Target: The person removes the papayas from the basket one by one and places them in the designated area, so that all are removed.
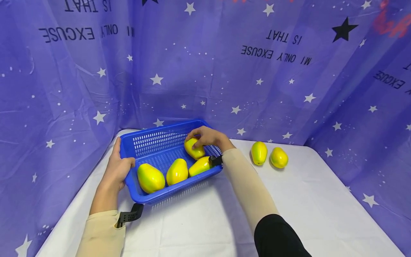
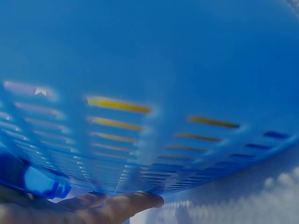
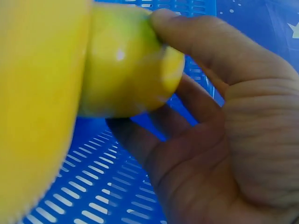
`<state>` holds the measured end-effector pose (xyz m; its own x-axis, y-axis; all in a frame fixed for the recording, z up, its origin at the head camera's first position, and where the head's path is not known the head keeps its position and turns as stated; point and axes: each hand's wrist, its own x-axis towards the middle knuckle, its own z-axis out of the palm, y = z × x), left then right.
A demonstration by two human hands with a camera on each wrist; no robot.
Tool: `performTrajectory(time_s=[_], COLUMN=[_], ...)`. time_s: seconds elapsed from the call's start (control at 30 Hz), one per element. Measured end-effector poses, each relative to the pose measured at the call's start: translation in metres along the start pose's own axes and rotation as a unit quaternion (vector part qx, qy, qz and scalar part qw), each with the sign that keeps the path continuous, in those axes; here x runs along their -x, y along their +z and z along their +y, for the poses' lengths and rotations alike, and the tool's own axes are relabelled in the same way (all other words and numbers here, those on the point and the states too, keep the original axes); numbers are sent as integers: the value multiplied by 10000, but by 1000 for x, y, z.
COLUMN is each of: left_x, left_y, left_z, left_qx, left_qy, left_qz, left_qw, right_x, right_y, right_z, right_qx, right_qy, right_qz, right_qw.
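A blue plastic basket [image 1: 151,142] with slotted walls sits tilted a little at the table's left. My left hand [image 1: 117,166] grips its left end, the thumb over the rim; in the left wrist view the fingers [image 2: 126,205] lie against the slotted outside. Inside the basket's right end, my right hand [image 1: 207,137] holds a yellow-green mango [image 1: 194,149], thumb on one side and fingers around the other, as the right wrist view also shows. Beside it along the near wall lie a mango [image 1: 199,166], another mango [image 1: 177,172] and a larger-looking mango [image 1: 151,178].
Two more mangoes lie on the white table to the right of the basket, one upright-looking mango [image 1: 258,153] and one rounder mango [image 1: 279,157]. A purple star-printed curtain [image 1: 218,89] closes off the back and sides. White cloth covers the table [image 1: 186,228].
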<state>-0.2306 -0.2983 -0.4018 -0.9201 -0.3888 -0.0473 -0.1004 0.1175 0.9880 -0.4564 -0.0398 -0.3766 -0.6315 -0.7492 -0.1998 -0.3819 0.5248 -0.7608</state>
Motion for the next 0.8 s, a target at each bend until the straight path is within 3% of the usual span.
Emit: performTrajectory(time_s=[0.2,0.37,0.53,0.8], left_x=[-1,-3,-4,-4], left_y=[2,-1,-2,2], left_z=[1,1,3,-1], left_qx=[43,126,141,123], left_qy=[-4,17,64,5], left_qz=[-45,-95,-141,-147], left_qw=[10000,9999,9998,9998], right_x=[1,-4,3,28], right_y=[-2,-4,-8,-26], right_z=[5,1,-18,-47], right_qx=[-569,-684,-1054,-1571], right_qy=[-350,-548,-631,-1103], right_qz=[79,139,145,104], right_qw=[9977,9961,9923,9814])
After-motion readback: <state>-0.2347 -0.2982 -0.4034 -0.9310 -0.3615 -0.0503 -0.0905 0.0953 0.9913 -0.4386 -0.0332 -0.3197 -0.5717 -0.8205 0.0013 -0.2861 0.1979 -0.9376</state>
